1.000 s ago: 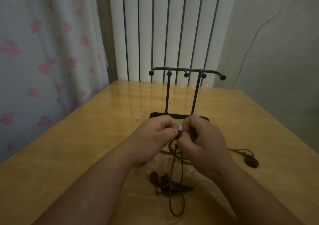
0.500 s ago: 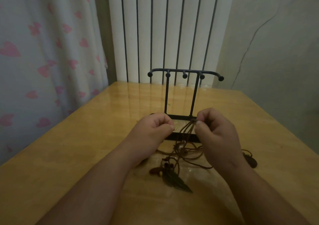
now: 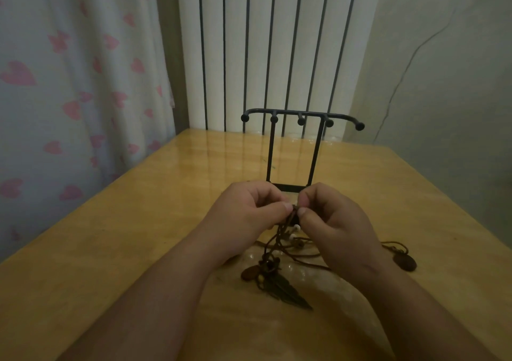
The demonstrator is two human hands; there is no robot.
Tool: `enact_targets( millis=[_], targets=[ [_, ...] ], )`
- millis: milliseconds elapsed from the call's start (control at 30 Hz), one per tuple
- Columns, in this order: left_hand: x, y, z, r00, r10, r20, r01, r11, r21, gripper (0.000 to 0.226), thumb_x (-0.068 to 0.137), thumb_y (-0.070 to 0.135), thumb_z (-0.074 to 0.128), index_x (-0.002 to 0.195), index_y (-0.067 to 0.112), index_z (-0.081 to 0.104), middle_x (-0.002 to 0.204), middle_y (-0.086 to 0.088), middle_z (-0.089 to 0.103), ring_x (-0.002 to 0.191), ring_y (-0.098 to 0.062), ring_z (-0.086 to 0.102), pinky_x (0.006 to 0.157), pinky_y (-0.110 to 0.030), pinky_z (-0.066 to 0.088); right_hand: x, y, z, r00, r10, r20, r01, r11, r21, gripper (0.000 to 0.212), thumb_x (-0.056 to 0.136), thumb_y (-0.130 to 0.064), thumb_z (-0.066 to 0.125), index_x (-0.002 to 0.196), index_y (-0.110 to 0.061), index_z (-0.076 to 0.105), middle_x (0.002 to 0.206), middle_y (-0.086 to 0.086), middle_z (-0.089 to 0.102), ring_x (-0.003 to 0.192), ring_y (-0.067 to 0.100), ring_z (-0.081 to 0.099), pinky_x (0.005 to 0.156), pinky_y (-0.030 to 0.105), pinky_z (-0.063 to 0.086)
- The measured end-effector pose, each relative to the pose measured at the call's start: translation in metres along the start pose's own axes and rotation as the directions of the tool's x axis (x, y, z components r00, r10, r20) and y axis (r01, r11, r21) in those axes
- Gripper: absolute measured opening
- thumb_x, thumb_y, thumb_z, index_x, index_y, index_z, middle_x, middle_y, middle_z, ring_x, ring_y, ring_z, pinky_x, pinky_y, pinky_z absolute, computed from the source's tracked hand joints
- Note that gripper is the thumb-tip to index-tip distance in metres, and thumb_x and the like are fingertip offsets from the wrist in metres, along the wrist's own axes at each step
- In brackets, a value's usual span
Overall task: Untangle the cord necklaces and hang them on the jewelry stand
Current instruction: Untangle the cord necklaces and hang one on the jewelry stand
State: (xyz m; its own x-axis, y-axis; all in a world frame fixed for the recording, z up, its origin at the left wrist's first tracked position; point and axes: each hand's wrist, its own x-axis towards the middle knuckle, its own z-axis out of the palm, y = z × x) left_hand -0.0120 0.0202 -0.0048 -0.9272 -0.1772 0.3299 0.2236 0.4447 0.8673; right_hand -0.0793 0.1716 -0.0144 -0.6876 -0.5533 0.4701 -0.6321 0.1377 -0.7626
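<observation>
Hands have closed up again: half a second ago the right hand [image 3: 335, 222] was pulled off to the right with strands fanned out; now it's back against the left hand [image 3: 249, 208]. Looks like still untangling, nothing hung. The stand [image 3: 302, 116] is bare, just beyond the hands. Both hands are curled, thumb and forefinger of each pinching the top of the cords [image 3: 279, 247], tips nearly touching. The tangle trails down to the bench [image 3: 138, 236], leaf pendant [image 3: 288, 291] lying flat, oval pendant [image 3: 405, 262] off right.

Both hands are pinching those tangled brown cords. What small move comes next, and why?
Probably draw the left hand and right hand gently apart, loosening the cord tangle both pinch; the jewelry stand holds nothing yet.
</observation>
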Motion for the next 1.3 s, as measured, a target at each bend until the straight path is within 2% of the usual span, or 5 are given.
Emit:
enact_targets(
  millis=[100, 300, 600, 900, 1300],
  targets=[
    [0.001, -0.001, 0.0, 0.999, -0.039, 0.029, 0.039, 0.999, 0.005, 0.015, 0.091, 0.017, 0.063, 0.079, 0.024, 0.066, 0.057, 0.021, 0.058, 0.053, 0.006, 0.05, 0.052, -0.01, 0.039, 0.0, 0.001, 0.0, 1.0, 0.009, 0.008, -0.009, 1.0, -0.017, 0.008, 0.083, -0.022, 0.053, 0.079, -0.025, 0.059, 0.067, -0.001, 0.059, 0.056, 0.009, 0.048, 0.05, 0.02, 0.042],
    [0.002, -0.005, 0.001, 0.995, -0.085, 0.059, 0.087, 0.996, -0.027, 0.026, 0.09, 0.017, 0.06, 0.069, 0.032, 0.063, 0.058, 0.014, 0.055, 0.056, -0.003, 0.047, 0.059, -0.027, 0.04, 0.0, 0.002, -0.001, 1.0, 0.0, 0.007, 0.001, 0.998, -0.07, 0.006, 0.083, -0.024, 0.056, 0.081, -0.028, 0.059, 0.068, -0.001, 0.059, 0.059, 0.014, 0.051, 0.052, 0.025, 0.046],
    [0.002, -0.006, 0.002, 0.997, -0.07, 0.043, 0.069, 0.997, 0.026, 0.021, 0.092, 0.017, 0.059, 0.074, 0.027, 0.061, 0.052, 0.019, 0.052, 0.049, 0.001, 0.043, 0.049, -0.014, 0.036, -0.001, 0.001, -0.006, 0.997, -0.059, -0.049, 0.056, 0.996, -0.076, 0.021, 0.087, -0.005, 0.057, 0.087, -0.025, 0.062, 0.07, -0.004, 0.058, 0.063, 0.005, 0.054, 0.053, 0.013, 0.044],
    [0.003, -0.01, 0.001, 0.998, -0.053, 0.032, 0.049, 0.993, 0.104, 0.02, 0.09, 0.018, 0.059, 0.073, 0.028, 0.06, 0.052, 0.019, 0.051, 0.049, 0.001, 0.041, 0.047, -0.013, 0.034, 0.0, 0.001, -0.006, 0.996, -0.083, 0.025, 0.087, 0.948, -0.306, 0.004, 0.077, -0.037, 0.056, 0.079, -0.038, 0.058, 0.071, -0.012, 0.058, 0.071, 0.006, 0.054, 0.057, 0.022, 0.049],
    [0.002, -0.007, 0.001, 0.991, -0.103, 0.08, 0.103, 0.995, 0.005, 0.032, 0.092, 0.017, 0.056, 0.066, 0.035, 0.06, 0.054, 0.016, 0.05, 0.053, -0.003, 0.042, 0.056, -0.027, 0.037, 0.0, 0.0, -0.004, 0.995, -0.092, 0.046, 0.103, 0.91, -0.402, 0.004, 0.078, -0.03, 0.059, 0.077, -0.032, 0.055, 0.074, -0.012, 0.053, 0.069, 0.007, 0.05, 0.059, 0.026, 0.048]
  ],
)
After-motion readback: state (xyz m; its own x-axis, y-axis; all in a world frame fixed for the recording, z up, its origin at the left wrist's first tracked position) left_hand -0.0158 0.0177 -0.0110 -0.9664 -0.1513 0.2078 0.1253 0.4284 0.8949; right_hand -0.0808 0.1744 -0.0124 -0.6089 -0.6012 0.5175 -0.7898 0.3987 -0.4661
